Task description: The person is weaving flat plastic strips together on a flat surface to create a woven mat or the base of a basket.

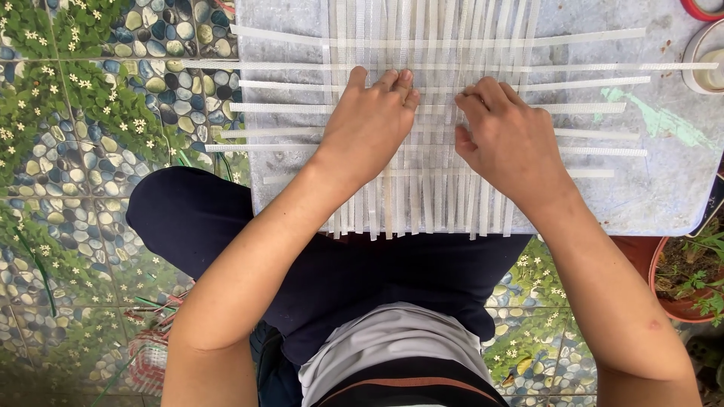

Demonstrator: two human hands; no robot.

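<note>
The left hand (369,124) is laid palm down on a mat of woven translucent white strips (422,151), with the fingers held together and pointing away from the body and the fingertips (396,79) pressed onto one of the crosswise strips. Nothing is clasped by it; the hand is flat and spread on the weave. The right hand (505,139) is set just beside it on the same mat, the knuckles raised and the fingers curled down into the strips. Whether a strip is pinched between its fingers cannot be told, since the fingertips are hidden under the hand. Both forearms are stretched forward from the body over the lap, which is covered by dark trousers (339,271).

The mat is spread on a grey, scuffed table top (664,173); its lengthwise strips hang over the near edge, and the crosswise strips stick out well past the weave to left and right.

At the far right corner of the table a pale round container (705,64) is seen, cut off by the frame edge; its contents cannot be made out. Beside the table, lower right, a reddish-brown flower pot (667,290) is filled with soil and small green plants. The floor (83,151) is tiled with a pattern of pebbles and flowers.
</note>
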